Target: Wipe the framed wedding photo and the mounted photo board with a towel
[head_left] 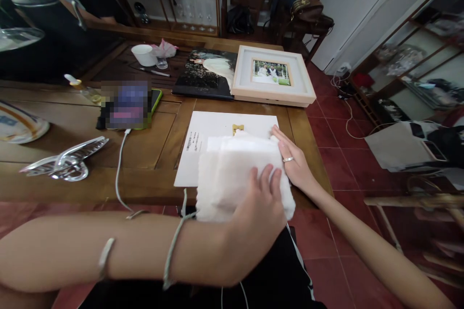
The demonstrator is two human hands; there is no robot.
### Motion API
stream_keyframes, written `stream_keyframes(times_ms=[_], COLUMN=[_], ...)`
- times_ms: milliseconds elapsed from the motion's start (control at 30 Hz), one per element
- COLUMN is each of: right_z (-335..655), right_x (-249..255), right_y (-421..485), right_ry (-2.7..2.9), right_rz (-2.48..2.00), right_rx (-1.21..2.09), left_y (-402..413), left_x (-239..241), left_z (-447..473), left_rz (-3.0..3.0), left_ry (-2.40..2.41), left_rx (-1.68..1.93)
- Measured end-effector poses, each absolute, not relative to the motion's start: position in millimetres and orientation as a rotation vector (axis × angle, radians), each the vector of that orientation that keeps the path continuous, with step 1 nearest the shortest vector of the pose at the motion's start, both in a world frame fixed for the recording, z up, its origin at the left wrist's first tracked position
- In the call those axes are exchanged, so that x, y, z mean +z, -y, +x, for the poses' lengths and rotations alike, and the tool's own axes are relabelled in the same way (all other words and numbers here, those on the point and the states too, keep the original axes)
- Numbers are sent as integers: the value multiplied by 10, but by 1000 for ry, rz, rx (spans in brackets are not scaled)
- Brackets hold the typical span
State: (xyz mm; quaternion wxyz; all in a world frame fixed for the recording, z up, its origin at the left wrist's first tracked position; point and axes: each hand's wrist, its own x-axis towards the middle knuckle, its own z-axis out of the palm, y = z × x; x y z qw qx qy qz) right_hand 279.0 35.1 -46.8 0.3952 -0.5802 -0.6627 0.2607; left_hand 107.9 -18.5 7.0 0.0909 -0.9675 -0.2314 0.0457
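Observation:
A white folded cloth with a zigzag edge covers much of a flat white board at the front of the table. My left hand reaches across and grips the cloth, its bent fingers on top and its thumb hidden. Along the right side of the board and cloth lies my right hand, fingers stretched out, a ring on one of them. A small gold-coloured metal piece shows on the board just past the cloth. Printed text and a barcode run down the board's left side.
Behind the board are a framed photo and a dark photo album. To the left lie a phone on a white cable, a silver hair clip, a dropper bottle and a white cup. Another person sits at the far left.

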Motion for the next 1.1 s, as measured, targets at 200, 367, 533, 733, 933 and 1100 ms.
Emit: stream_keyframes(times_ms=[200,367,533,733,933,1100], right_z=[2766,2774,2768,2759,2773,2772], right_x=[-485,-532,-526,-524,-527,-518], right_y=[-369,-378,-367,-371,-376,-374], right_ry=[1887,2000,2006,2026,2054,2054], right_rz=[-1547,-1561,-1558,-1584,-1561,-1569], right_rx=[540,455,433,426,411,414], left_y=[227,-309,-796,-403,353,189], left_x=[136,104,14,65,-13,0], left_z=[751,742,729,677,569,536], left_rz=[-2927,-2957,-2879,-2927,-2949,-3047], left_ry=[696,895,1004,859,753,730], left_rx=[47,88,-15,155,-116,-167])
